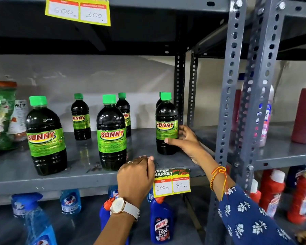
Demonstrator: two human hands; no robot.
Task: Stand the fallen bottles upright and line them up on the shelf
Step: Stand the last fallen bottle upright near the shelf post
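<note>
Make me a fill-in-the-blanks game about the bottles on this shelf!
1. The Sunny bottles have ____ caps.
2. The right hand touches the bottle nearest the shelf's ____ end.
3. The left hand, wearing a ____, rests on the shelf edge.
4. The price tag says 100 and ____.

Missing words: green, right, watch, 80
</note>
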